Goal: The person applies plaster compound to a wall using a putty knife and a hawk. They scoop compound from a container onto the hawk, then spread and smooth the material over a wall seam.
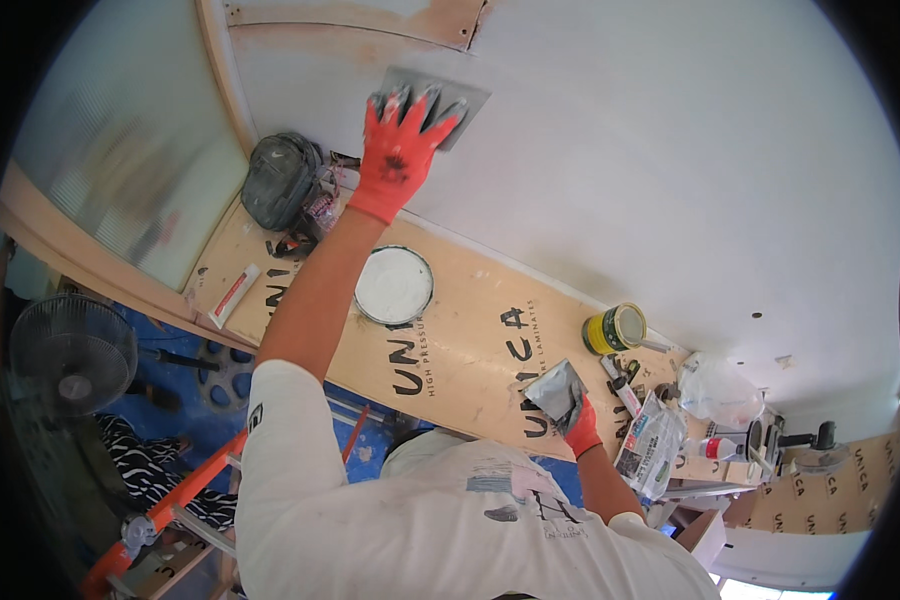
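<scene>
My left hand [402, 150], in a red glove with grey fingertips, is stretched up to the white wall [610, 150]. Its fingers lie spread over a flat grey putty spreader [470, 97], which is held almost flat against the surface. Lower down on the right, my right hand [580, 432] wears a matching glove and grips a second putty spreader [555, 390] with a greyish, smeared face. Between my arms, an open round tub of white filler [394, 285] stands on a board-covered ledge [460, 350].
A yellow-green tin [614, 328] and tubes [625, 385] stand farther right, near a plastic bag [718, 388]. A dark backpack [282, 180] leans at the left corner beside a ribbed glass panel [140, 150]. An orange ladder [160, 510] and a fan [73, 355] are lower left.
</scene>
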The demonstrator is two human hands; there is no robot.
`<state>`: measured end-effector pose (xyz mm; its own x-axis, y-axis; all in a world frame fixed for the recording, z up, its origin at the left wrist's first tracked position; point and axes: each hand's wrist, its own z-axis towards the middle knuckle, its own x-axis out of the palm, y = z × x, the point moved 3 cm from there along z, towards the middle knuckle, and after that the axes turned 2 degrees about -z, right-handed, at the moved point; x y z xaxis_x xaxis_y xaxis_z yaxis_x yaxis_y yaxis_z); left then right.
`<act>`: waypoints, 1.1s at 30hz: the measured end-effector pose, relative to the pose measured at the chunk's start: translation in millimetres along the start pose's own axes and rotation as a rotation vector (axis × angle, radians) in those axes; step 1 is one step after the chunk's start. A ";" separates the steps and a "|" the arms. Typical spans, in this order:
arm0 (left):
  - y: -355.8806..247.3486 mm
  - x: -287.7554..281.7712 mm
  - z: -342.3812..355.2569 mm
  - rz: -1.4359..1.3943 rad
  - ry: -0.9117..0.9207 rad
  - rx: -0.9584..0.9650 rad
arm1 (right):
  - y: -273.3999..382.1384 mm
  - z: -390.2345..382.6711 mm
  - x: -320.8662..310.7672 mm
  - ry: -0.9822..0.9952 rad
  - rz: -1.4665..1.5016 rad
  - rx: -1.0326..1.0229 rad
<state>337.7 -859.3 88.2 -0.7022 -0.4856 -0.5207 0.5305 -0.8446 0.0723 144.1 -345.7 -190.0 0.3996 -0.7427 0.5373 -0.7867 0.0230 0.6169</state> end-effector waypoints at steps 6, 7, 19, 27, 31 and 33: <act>1.4 2.1 49.8 0.069 -0.006 -0.047 | -1.7 2.2 5.9 0.011 -0.034 -0.092; -0.5 5.2 51.7 0.069 -0.003 -0.059 | -3.2 2.2 1.7 0.006 -0.034 -0.094; -1.5 57.3 -44.5 -0.156 0.234 -0.122 | -2.2 -3.6 11.6 -0.009 0.000 -0.069; -32.3 89.1 -154.0 -0.574 0.117 -0.255 | 10.3 -0.6 25.2 -0.130 -0.084 -0.172; -117.4 -47.8 -109.5 -1.151 0.048 -0.210 | 22.2 -27.0 113.2 0.166 -0.129 -0.322; -159.6 -84.7 -121.9 -1.060 0.240 0.081 | 26.6 -25.3 148.7 0.349 -0.006 -0.184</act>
<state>370.3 -655.9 17.1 -0.6688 0.5475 -0.5029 -0.3291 -0.8246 -0.4601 194.5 -438.6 -79.1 0.5649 -0.4717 0.6771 -0.6990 0.1625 0.6964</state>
